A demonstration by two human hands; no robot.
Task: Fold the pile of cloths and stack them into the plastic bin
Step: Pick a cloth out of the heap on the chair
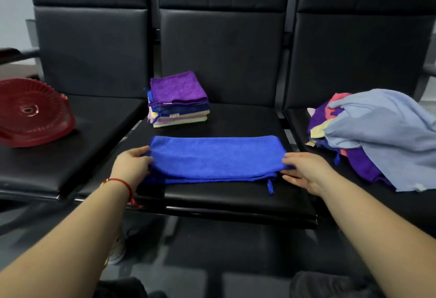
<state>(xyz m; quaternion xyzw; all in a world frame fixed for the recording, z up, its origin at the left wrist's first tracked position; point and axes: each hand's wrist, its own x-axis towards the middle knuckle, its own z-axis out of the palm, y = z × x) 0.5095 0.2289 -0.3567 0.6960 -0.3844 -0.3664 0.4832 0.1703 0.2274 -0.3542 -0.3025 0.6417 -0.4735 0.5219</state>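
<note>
A blue cloth lies folded into a long strip across the middle black seat. My left hand pinches its left end, thumb on top. My right hand holds its right end between thumb and fingers. Behind the strip stands a stack of folded cloths with a purple one on top. The pile of unfolded cloths, topped by a light blue one, sits on the right seat. The red plastic bin rests tipped on the left seat, its ribbed bottom facing me.
Three joined black padded seats with tall backs fill the view. A small loop tag hangs from the blue cloth's near edge. Dark floor and a shoe show below the seat's front edge.
</note>
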